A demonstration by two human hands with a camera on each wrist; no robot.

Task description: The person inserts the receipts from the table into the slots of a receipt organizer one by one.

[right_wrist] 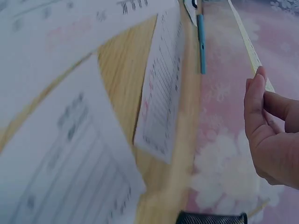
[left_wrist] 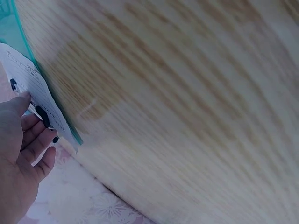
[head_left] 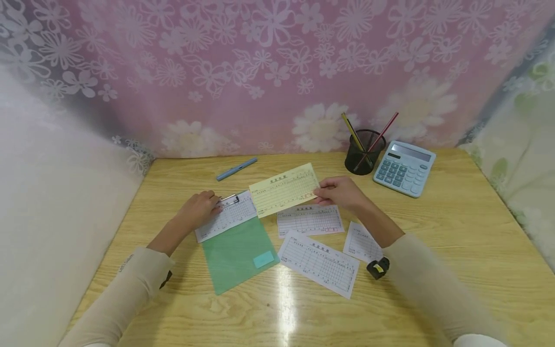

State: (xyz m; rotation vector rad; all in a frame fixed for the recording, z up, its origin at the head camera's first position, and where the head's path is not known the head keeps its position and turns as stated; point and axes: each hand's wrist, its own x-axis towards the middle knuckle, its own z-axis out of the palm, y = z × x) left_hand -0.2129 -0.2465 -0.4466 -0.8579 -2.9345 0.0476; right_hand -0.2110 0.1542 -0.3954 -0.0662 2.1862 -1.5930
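Now holding the yellow form [head_left: 281,191] up over the wooden table [head_left: 243,318], pinched at its lower right end by the right hand [head_left: 341,192]. With the left hand [head_left: 198,208], pinching the metal clip [head_left: 230,198] at the top of the green clipboard [head_left: 238,262], over a white sheet [head_left: 231,215]. Facing three loose white forms [head_left: 318,264] on the table, plus, farther back, a blue pen [head_left: 236,169] and a mesh cup [head_left: 357,164] beside a calculator [head_left: 404,168].

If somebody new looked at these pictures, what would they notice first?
Probably the yellow slip pinched in the right hand, since the other slips are white. Next, perhaps the big pink flowery cloth behind the table, then the green clipboard, its clip held by the left hand.
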